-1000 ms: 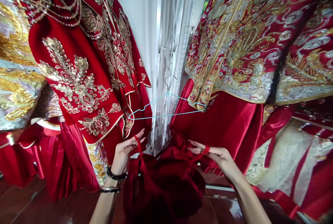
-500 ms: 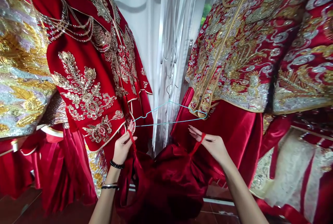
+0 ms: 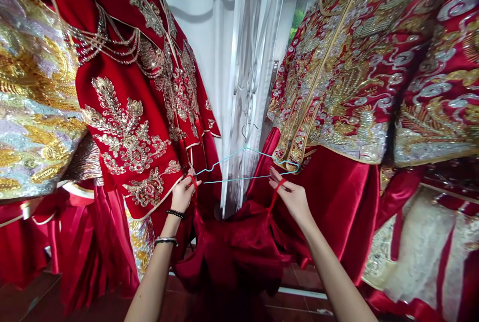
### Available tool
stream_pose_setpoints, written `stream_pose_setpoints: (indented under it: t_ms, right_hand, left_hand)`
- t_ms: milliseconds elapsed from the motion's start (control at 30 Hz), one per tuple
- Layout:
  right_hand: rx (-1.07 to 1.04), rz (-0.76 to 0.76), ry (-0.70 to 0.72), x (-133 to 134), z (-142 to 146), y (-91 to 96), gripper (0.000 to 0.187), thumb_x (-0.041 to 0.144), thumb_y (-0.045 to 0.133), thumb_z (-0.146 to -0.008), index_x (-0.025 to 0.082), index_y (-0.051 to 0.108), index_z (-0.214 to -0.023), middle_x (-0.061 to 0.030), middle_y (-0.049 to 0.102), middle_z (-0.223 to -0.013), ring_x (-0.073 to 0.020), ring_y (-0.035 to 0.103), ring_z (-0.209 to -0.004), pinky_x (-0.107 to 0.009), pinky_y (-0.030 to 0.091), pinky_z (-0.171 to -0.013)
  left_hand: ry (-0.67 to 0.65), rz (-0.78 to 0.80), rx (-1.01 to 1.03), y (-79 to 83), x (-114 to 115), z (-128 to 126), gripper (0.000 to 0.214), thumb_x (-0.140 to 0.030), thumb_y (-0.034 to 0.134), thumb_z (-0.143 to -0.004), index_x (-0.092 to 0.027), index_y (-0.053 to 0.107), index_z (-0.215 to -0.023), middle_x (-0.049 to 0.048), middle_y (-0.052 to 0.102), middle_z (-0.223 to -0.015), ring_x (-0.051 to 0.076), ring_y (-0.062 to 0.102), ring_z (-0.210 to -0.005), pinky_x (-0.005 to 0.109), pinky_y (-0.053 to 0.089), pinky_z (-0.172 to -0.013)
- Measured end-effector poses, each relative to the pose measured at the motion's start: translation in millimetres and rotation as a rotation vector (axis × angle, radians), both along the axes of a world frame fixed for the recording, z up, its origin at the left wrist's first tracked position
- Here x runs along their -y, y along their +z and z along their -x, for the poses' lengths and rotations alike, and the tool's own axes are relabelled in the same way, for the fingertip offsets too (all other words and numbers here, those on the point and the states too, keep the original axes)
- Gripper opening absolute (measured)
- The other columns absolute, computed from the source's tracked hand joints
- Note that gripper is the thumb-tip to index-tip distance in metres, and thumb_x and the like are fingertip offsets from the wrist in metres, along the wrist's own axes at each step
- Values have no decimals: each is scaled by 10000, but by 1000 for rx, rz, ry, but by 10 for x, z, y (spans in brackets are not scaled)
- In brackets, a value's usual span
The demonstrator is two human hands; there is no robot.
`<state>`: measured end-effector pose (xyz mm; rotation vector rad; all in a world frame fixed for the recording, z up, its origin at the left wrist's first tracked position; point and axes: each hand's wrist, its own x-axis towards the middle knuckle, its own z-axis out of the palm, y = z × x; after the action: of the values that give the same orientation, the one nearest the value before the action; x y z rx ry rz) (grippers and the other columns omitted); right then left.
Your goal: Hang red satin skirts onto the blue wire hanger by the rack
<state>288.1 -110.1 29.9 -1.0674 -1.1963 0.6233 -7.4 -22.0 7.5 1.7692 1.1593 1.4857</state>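
Observation:
A dark red satin garment (image 3: 239, 242) with thin red shoulder straps hangs between my hands. My left hand (image 3: 183, 193), with a black bead bracelet and a silver bangle at the wrist, pinches one strap at the left end of a light blue wire hanger (image 3: 224, 180). The other strap is looped over the fingers of my right hand (image 3: 290, 192), which is just below the hanger's right end. The hanger's dark hook points up in front of a white metal frame. Hidden behind my left fingers is the hanger's left tip.
On the left hangs a red jacket (image 3: 123, 107) with beaded embroidery, beside a gold-and-silver garment (image 3: 41, 102). To the right, a gold-embroidered red jacket (image 3: 337, 82) hangs over a red satin skirt (image 3: 337, 197). Behind stand a white curtain (image 3: 204, 27) and the white metal frame (image 3: 239, 97).
Both hands have come closer together, bringing the straps inward. My right hand has moved left and slightly up towards the hanger; the left has moved right. The garment's top has narrowed.

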Motion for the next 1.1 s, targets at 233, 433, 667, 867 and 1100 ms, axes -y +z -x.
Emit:
stream_pose_setpoints:
  t_ms: [233,433,667,867,1100]
  right_hand:
    - [-46,27,-5,-39,85,-46,407,358,673,-645,170,645,-1005,-47,541,-1211,-261,486,-1138,-424,333,-1022]
    - [45,32,-6,-112,106,-40,398,406,645,-664,174,656,-987,-53,533,-1214,-268,467,-1154,-419,302,-1035]
    - [393,40,31,-254,174,-149,437,447,480,-781,202,578,-1129,-33,529,-1233,-236,336,-1238,-424,227,-1061]
    - [553,17,57,-322,221,-232,419,390,399,-836,215,524,-1196,-39,454,-1297,-206,363,-1226,-375,261,-1057]
    - [591,43,3,-280,297,-301,433,391,339,-858,180,530,-1185,-88,505,-1256,-223,456,-1164,-384,330,-1019]
  left_hand:
    - [20,19,-11,-100,-145,-1,357,-387,615,-676,-151,651,-941,83,556,-1208,254,498,-1128,356,357,-993]
    - [74,-97,-80,-16,-103,-70,216,-339,555,-723,-166,663,-792,80,660,-1015,229,501,-1125,333,384,-953]
    - [90,-75,-99,-88,-32,-161,188,-356,559,-724,-195,648,-761,69,628,-1076,215,542,-1064,292,424,-874]
    - [34,-149,-95,-63,43,-233,202,-333,536,-747,-204,690,-768,49,662,-1018,216,545,-1069,319,409,-923]
    - [-4,-144,-275,120,218,-219,264,-389,498,-774,-247,705,-691,5,695,-896,210,607,-959,278,469,-788]
